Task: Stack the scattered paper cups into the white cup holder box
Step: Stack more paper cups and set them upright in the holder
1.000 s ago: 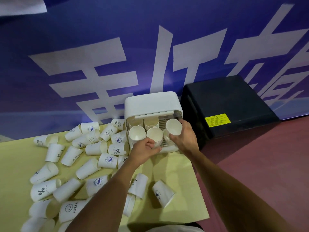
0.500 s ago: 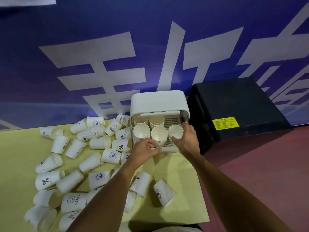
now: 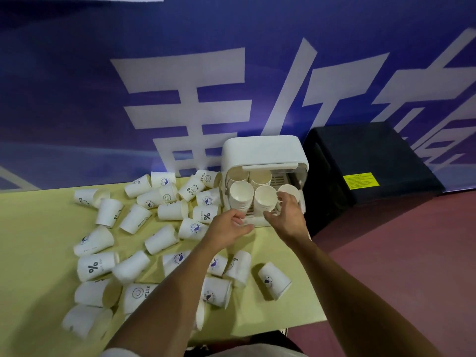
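Cup stacks are standing inside the holder box at frame centre; loose cups are lying left, a case right.

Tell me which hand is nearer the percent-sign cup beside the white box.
Left. The left hand hovers just right of that cup; the right hand is farther right, by the box.

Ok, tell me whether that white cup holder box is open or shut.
Open: the white cup holder box has its front lid raised, cup stacks visible inside.
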`<state>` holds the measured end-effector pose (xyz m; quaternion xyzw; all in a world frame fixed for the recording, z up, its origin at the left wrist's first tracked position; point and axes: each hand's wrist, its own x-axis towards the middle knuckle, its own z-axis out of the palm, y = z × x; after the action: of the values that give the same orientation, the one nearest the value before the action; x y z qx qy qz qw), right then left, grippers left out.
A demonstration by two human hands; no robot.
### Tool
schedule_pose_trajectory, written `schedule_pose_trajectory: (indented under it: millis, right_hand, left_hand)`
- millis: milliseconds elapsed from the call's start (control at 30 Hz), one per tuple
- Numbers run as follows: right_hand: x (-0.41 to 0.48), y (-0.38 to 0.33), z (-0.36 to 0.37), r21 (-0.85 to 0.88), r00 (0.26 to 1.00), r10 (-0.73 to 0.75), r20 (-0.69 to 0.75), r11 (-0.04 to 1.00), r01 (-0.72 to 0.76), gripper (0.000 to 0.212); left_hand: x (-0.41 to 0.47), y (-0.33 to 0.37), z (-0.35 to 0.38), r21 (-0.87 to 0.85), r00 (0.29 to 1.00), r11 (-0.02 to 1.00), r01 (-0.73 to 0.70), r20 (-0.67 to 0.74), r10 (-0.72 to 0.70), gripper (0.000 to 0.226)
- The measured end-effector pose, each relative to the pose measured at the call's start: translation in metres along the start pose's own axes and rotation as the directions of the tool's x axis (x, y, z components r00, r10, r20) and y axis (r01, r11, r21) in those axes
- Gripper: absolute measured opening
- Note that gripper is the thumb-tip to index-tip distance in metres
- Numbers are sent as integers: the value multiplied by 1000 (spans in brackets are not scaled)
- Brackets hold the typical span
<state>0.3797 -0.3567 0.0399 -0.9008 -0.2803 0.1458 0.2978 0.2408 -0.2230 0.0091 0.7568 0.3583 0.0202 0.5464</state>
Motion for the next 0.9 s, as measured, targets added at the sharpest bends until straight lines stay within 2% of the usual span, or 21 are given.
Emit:
schedule_pose_trajectory:
  millis: [233,467,700,900]
  right_hand:
    - [-40,-8,30,-45,998,-27,53,999,30,61]
    - [-64,22,43,-66,987,-47,156,996,58,62]
    - [-83,57,48,-118,951,45,307,993,-9,69]
    - [-98,75,61,-214,941,136,309,974,-70,62]
  left_hand:
    - [-24,-26,-7,2,999,1000,29,36,-29,41]
    - [-38,-38,19,129,994,987,100,32,-105,54]
    - [-55,-50,59,268,993,957,113,-40,-107,66]
    - [-54,-52,68,370,984,912,177,-96,-151,74]
